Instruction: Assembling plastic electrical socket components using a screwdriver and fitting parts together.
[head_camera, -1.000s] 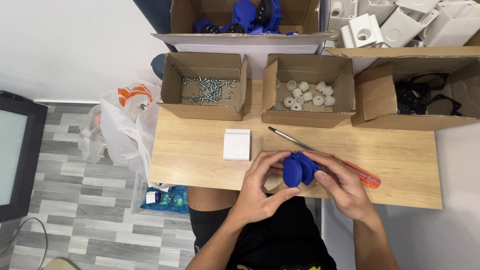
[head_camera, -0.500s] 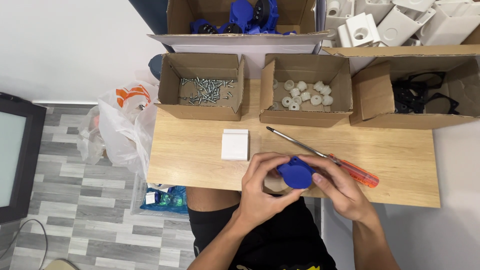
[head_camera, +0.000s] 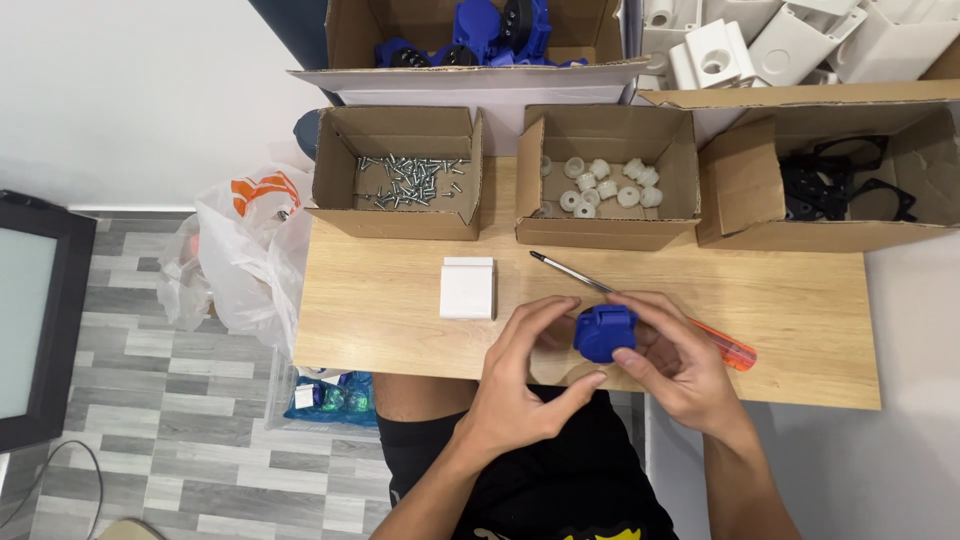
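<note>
A blue plastic part (head_camera: 603, 332) is held over the near edge of the wooden table (head_camera: 380, 320). My right hand (head_camera: 672, 362) grips it from the right, thumb under it. My left hand (head_camera: 527, 375) curls around its left side, fingertips touching it. A screwdriver (head_camera: 570, 273) with an orange handle lies on the table behind my hands, its tip pointing to the far left. A small white block (head_camera: 468, 288) sits on the table to the left of my hands.
Along the table's far edge stand three open cardboard boxes: one with screws (head_camera: 408, 180), one with small white round parts (head_camera: 600, 185), one with black parts (head_camera: 840, 185). Further back are a box of blue parts (head_camera: 480, 30) and white plastic pieces (head_camera: 760, 40). A plastic bag (head_camera: 245, 250) hangs at left.
Both hands have turned the blue part slightly while holding it in about the same place. The screwdriver and the white block have not moved.
</note>
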